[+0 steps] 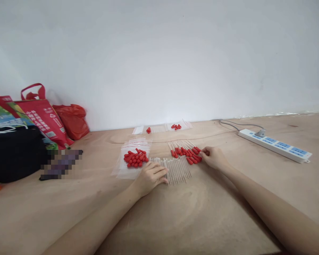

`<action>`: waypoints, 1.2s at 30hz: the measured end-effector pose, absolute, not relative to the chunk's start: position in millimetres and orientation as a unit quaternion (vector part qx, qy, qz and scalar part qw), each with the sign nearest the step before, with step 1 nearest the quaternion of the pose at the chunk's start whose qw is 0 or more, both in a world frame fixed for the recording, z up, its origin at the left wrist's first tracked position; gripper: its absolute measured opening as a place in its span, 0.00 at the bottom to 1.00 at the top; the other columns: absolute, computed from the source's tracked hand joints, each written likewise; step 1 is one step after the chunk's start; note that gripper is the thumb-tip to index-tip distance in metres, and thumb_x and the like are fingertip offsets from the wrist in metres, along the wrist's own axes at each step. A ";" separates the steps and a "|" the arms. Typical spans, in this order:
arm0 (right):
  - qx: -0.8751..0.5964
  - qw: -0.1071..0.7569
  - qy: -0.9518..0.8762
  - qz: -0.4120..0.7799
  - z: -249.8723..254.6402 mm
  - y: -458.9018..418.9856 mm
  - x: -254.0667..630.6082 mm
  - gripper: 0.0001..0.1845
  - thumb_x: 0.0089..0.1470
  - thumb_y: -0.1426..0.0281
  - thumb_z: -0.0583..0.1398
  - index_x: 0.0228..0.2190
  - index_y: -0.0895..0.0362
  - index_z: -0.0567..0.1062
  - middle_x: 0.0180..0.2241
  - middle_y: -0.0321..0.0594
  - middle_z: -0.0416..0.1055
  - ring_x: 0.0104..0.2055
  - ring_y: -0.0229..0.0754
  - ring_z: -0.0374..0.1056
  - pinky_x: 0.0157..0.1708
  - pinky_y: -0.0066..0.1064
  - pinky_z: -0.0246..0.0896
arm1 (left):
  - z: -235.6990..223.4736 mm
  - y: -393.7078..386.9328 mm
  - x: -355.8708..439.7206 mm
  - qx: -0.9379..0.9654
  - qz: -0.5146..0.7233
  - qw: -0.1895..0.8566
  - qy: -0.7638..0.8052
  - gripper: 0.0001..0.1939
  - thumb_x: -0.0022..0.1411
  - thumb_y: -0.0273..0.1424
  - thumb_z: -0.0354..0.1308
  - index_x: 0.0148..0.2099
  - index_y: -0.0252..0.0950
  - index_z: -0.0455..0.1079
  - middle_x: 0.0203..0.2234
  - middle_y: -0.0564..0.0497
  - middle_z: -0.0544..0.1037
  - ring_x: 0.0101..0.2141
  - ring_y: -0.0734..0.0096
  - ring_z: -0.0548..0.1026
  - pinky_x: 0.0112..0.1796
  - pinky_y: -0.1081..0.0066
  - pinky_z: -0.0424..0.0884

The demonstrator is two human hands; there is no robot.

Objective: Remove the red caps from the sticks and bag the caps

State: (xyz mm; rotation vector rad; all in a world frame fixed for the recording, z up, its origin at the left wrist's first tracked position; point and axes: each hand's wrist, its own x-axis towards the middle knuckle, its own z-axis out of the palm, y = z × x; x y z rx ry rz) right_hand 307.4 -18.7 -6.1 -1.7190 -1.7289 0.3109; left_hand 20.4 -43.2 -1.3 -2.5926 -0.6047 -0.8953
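A row of bare glass dropper tubes (pixel 179 170) lies on the wooden table in front of me. My left hand (pixel 152 177) rests over the row's left end, fingers curled and thumb tucked near the fingertips; whether a tube is between them is hidden. Just behind are glass droppers fitted with red rubber bulbs (pixel 187 152), the bulbs facing me. My right hand (pixel 214 157) is at their right end, thumb and fingers pinched on the red bulb of one dropper (pixel 198 149). Loose red rubber bulbs (pixel 135 158) are heaped on clear zip bags (pixel 121 170) beyond my left hand.
Further back, by the wall, clear bags (pixel 186 124) lie with a few red bulbs (pixel 175 126). A white power strip (pixel 275 144) with a plugged-in cord is at right. Red shopping bags (pixel 44 118), a black bag (pixel 16 154) and a blurred dark object (pixel 62 164) are at left.
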 end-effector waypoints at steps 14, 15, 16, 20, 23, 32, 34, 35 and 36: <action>-0.698 0.308 -0.646 -0.030 -16.3 -3.7 306.6 0.16 0.47 0.57 0.55 0.29 0.53 0.76 0.29 0.40 0.72 0.34 0.44 0.65 0.31 0.33 0.51 | 2.8 -46.1 17.1 -0.896 -0.346 0.158 -0.229 0.08 0.58 0.34 0.54 0.38 0.37 0.70 0.30 0.52 0.77 0.33 0.71 0.70 0.36 0.68 0.62; -0.695 0.307 -0.649 -0.035 -16.9 -3.5 305.7 0.15 0.48 0.58 0.54 0.29 0.52 0.76 0.29 0.40 0.72 0.34 0.44 0.65 0.32 0.33 0.50 | 3.0 -46.3 16.9 -0.894 -0.346 0.162 -0.234 0.08 0.58 0.34 0.54 0.38 0.38 0.71 0.30 0.52 0.77 0.34 0.71 0.70 0.37 0.68 0.62; -0.694 0.311 -0.649 -0.039 -17.2 -3.3 305.1 0.14 0.49 0.59 0.54 0.29 0.52 0.76 0.29 0.40 0.72 0.35 0.45 0.64 0.33 0.34 0.50 | 3.1 -46.5 16.7 -0.892 -0.347 0.166 -0.238 0.08 0.58 0.34 0.54 0.38 0.38 0.71 0.30 0.52 0.77 0.34 0.70 0.70 0.37 0.68 0.62; -0.679 0.375 -0.629 -0.046 -16.2 -4.9 303.7 0.14 0.50 0.62 0.52 0.28 0.54 0.75 0.30 0.41 0.71 0.36 0.45 0.62 0.35 0.36 0.49 | 4.1 -46.7 15.6 -0.879 -0.355 0.185 -0.258 0.08 0.58 0.34 0.53 0.38 0.39 0.71 0.32 0.51 0.77 0.36 0.68 0.70 0.39 0.65 0.63; -0.635 0.440 -0.634 -0.040 -12.8 -10.7 298.1 0.13 0.51 0.63 0.52 0.31 0.54 0.74 0.32 0.41 0.71 0.37 0.45 0.62 0.38 0.38 0.49 | 5.1 -46.4 14.9 -0.866 -0.360 0.208 -0.278 0.09 0.58 0.33 0.53 0.41 0.39 0.70 0.36 0.49 0.76 0.39 0.66 0.69 0.42 0.62 0.62; -0.424 0.416 -0.804 0.012 -6.8 -53.7 243.5 0.08 0.52 0.69 0.55 0.33 0.49 0.73 0.30 0.34 0.73 0.36 0.39 0.64 0.45 0.39 0.45 | 7.4 -51.9 19.5 -0.854 -0.343 0.251 -0.301 0.12 0.58 0.33 0.53 0.45 0.40 0.68 0.41 0.48 0.75 0.43 0.63 0.69 0.48 0.56 0.56; -0.401 0.409 -0.820 0.020 -5.7 -60.0 236.3 0.08 0.52 0.69 0.55 0.33 0.49 0.73 0.29 0.34 0.72 0.35 0.39 0.64 0.44 0.38 0.46 | 7.0 -53.3 20.4 -0.858 -0.340 0.245 -0.297 0.09 0.58 0.32 0.53 0.42 0.41 0.70 0.34 0.51 0.77 0.37 0.67 0.71 0.47 0.57 0.56; -0.394 0.408 -0.823 0.023 -5.0 -62.4 234.1 0.08 0.52 0.69 0.55 0.33 0.49 0.73 0.28 0.34 0.72 0.35 0.38 0.64 0.43 0.38 0.47 | 6.7 -53.8 20.8 -0.860 -0.340 0.241 -0.296 0.08 0.59 0.31 0.53 0.40 0.41 0.70 0.30 0.52 0.77 0.34 0.69 0.71 0.45 0.58 0.56; -0.391 0.408 -0.824 0.026 -4.1 -64.3 232.5 0.08 0.53 0.69 0.55 0.32 0.50 0.74 0.28 0.34 0.72 0.34 0.38 0.64 0.42 0.37 0.47 | 6.4 -54.2 21.0 -0.861 -0.341 0.237 -0.294 0.07 0.59 0.31 0.52 0.39 0.41 0.71 0.27 0.53 0.77 0.31 0.71 0.71 0.44 0.60 0.56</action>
